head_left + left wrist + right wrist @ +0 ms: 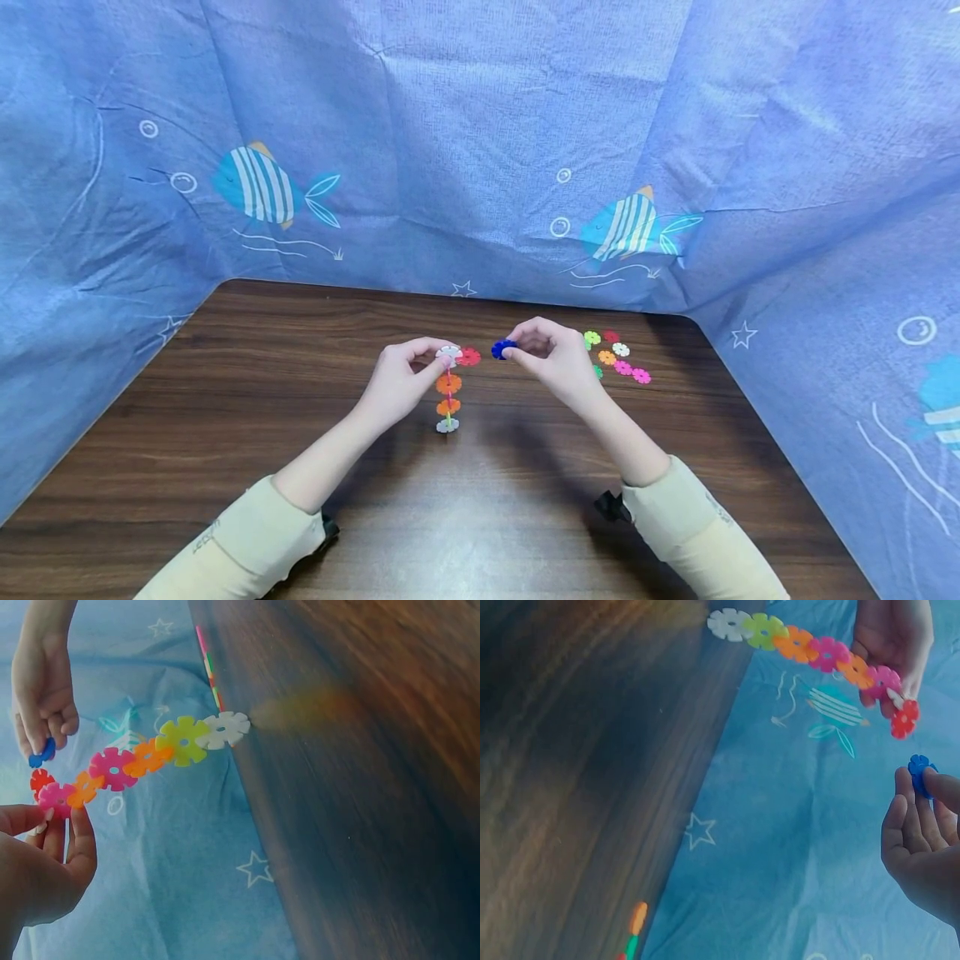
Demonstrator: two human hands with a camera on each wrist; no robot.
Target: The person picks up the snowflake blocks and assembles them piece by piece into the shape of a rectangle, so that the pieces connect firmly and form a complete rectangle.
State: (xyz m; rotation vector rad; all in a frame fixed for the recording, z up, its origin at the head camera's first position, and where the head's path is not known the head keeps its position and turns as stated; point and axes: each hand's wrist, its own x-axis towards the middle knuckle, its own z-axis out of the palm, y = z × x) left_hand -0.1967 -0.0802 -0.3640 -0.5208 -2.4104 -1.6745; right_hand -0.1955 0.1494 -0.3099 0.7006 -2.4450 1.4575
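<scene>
My left hand (401,379) pinches the top of an upright chain of interlocked flower-shaped plastic discs. At its foot a white disc (447,426) meets the table. In the left wrist view a yellow-green disc (182,741) follows, then orange and pink discs by turns up to the fingertips. A white disc (450,352) sits at the top, partly behind the thumb, and a red disc (470,357) juts from it to the right. My right hand (562,367) pinches a blue flower disc (500,349), held just right of the red one with a small gap between.
Several loose flower discs lie on the dark wooden table (300,375) behind and right of my right hand, among them an orange disc (607,357) and a pink disc (641,376). A blue fish-print curtain (450,167) hangs along the table's far edge and sides.
</scene>
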